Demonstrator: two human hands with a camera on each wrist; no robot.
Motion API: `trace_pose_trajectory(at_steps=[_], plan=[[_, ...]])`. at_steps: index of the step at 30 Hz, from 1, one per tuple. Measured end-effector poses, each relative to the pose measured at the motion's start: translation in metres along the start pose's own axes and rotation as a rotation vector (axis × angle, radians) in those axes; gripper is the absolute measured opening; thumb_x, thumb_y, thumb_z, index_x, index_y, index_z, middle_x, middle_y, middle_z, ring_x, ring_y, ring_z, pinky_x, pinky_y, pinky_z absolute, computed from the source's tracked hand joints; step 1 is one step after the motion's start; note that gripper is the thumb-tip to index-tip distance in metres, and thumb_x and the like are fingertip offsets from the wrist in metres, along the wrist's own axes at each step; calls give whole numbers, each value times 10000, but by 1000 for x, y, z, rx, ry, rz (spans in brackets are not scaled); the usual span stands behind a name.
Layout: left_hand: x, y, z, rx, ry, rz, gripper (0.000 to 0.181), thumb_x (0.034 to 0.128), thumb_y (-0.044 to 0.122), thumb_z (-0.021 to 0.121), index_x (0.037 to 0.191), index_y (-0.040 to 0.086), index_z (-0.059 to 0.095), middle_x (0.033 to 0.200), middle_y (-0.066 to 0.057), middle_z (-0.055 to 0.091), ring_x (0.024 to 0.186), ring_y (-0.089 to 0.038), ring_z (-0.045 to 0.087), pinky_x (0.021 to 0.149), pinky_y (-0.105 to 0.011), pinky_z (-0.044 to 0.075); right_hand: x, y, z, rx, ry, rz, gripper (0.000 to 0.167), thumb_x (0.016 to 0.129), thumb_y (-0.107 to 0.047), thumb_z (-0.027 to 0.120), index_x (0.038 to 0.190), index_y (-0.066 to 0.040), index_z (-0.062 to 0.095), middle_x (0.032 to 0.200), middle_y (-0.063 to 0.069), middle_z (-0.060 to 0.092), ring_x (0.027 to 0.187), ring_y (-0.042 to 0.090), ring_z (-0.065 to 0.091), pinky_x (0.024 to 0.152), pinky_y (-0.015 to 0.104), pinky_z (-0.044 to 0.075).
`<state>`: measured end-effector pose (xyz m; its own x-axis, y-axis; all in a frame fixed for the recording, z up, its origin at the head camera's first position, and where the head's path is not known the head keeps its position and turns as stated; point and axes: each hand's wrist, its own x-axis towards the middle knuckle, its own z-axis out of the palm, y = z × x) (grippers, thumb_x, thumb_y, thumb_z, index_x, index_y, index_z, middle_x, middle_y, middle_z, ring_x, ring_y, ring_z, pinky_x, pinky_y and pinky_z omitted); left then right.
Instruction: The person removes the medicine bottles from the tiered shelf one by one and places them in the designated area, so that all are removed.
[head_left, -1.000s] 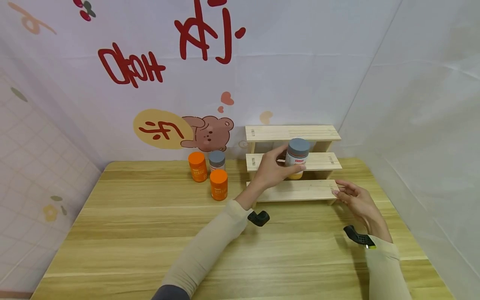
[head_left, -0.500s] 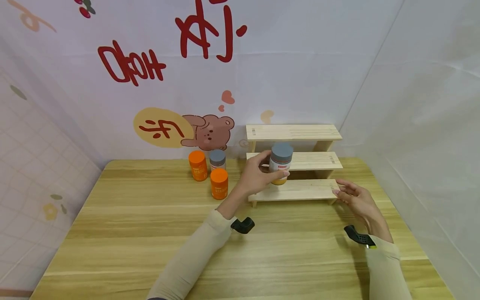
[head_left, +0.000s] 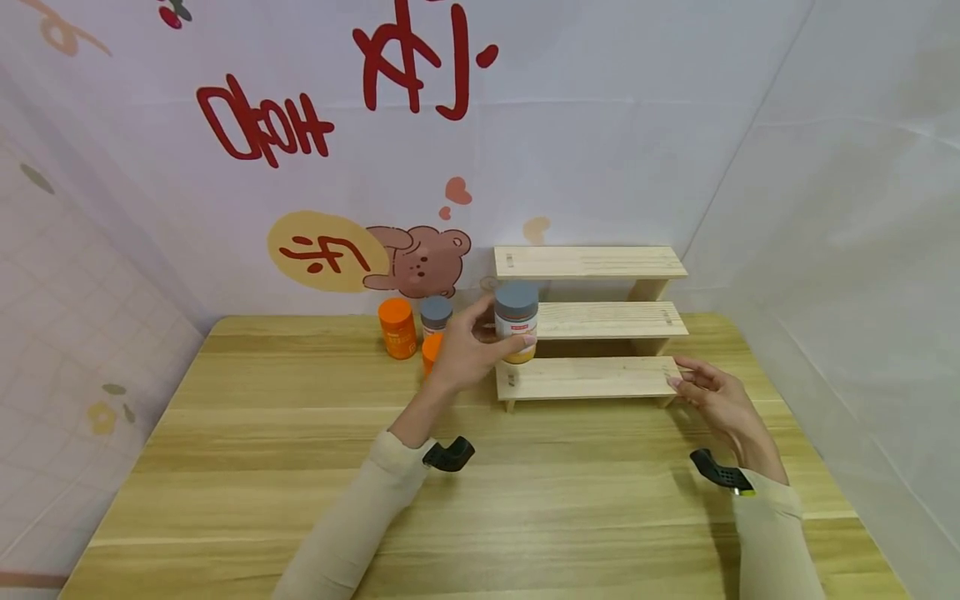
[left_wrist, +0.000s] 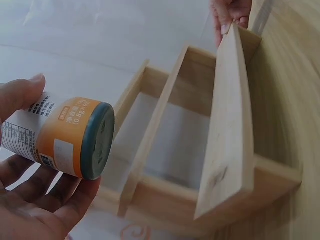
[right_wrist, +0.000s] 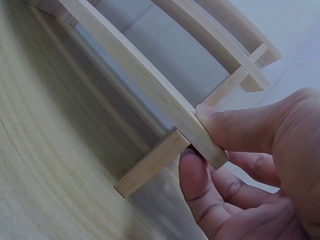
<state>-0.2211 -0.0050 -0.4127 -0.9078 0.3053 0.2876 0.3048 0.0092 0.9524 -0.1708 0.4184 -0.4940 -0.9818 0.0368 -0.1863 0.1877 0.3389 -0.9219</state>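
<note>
My left hand (head_left: 467, 350) grips a supplement jar (head_left: 516, 325) with a grey-blue lid and a white and orange label. It hangs in the air in front of the left end of a three-tier wooden shelf (head_left: 592, 379). In the left wrist view the jar (left_wrist: 62, 135) lies between thumb and fingers, its greenish base towards the shelf. My right hand (head_left: 723, 408) pinches the right end of the lowest board. Up close in the right wrist view, the thumb is on top of that board (right_wrist: 150, 90) and a finger is beneath it.
Left of the shelf stand two orange jars, one at the back (head_left: 397, 329) and one partly behind my left hand (head_left: 431, 350). A second grey-lidded jar (head_left: 436, 312) stands beside them. A white printed cloth (head_left: 600, 150) hangs behind the wooden table (head_left: 262, 467).
My left hand has carried the jar leftward from in front of the shelf's upper tiers to its left end. The right hand has stayed on the lowest board.
</note>
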Motion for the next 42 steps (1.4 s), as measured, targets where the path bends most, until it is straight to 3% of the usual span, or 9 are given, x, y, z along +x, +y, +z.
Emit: trace_pose_trajectory(at_steps=[5, 9, 16, 23, 27, 35, 42], plan=[[-6, 3, -19, 22, 52, 34, 558, 832, 142, 859, 1346, 174, 645, 1187, -66, 691, 1055, -198, 649, 941, -357, 575, 0, -1, 0, 1, 6, 3, 679, 997, -285, 689, 1570, -68, 397, 1068, -179, 649, 916, 12, 651, 797, 209, 576], [-13, 4, -35, 40, 70, 49, 526, 838, 128, 853, 1324, 166, 656, 1169, -67, 692, 1025, -197, 644, 867, -329, 575, 0, -1, 0, 11, 6, 6, 677, 996, -286, 690, 1567, -68, 401, 1073, -167, 649, 911, 18, 653, 792, 212, 576], [-24, 8, -61, 56, 130, 9, 500, 841, 130, 843, 1303, 134, 654, 1169, -104, 681, 979, -241, 650, 831, -252, 569, 0, -1, 0, 31, 2, -3, 674, 992, -284, 694, 1559, -57, 408, 1077, -158, 647, 919, 8, 653, 804, 200, 580], [-34, 8, -84, 60, 180, -19, 484, 866, 117, 823, 1313, 100, 640, 1204, -82, 669, 1044, -202, 660, 908, -221, 561, -2, 0, 0, 81, -20, -5, 667, 1017, -197, 658, 1581, -20, 348, 1116, -140, 631, 990, -30, 663, 830, 206, 581], [-41, 6, -94, 80, 215, -2, 474, 870, 103, 821, 1306, 86, 637, 1200, -57, 676, 1032, -163, 664, 910, -200, 559, -2, -1, -1, 87, -19, -11, 662, 1020, -189, 652, 1580, -13, 345, 1111, -138, 631, 994, -38, 665, 832, 201, 580], [-55, 0, -111, 104, 273, -34, 489, 881, 108, 812, 1331, 75, 624, 1215, -21, 663, 1061, -140, 631, 937, -166, 528, 0, 0, -1, 63, -19, 0, 689, 1015, -211, 662, 1591, -27, 332, 1099, -167, 645, 971, -21, 647, 826, 190, 572], [-62, -13, -121, 107, 284, -47, 482, 884, 65, 800, 1331, 54, 621, 1243, -30, 663, 1103, -117, 639, 936, -174, 535, -2, 0, -1, 88, -22, 10, 699, 1010, -218, 672, 1593, -39, 332, 1093, -170, 646, 973, -24, 644, 831, 179, 563]])
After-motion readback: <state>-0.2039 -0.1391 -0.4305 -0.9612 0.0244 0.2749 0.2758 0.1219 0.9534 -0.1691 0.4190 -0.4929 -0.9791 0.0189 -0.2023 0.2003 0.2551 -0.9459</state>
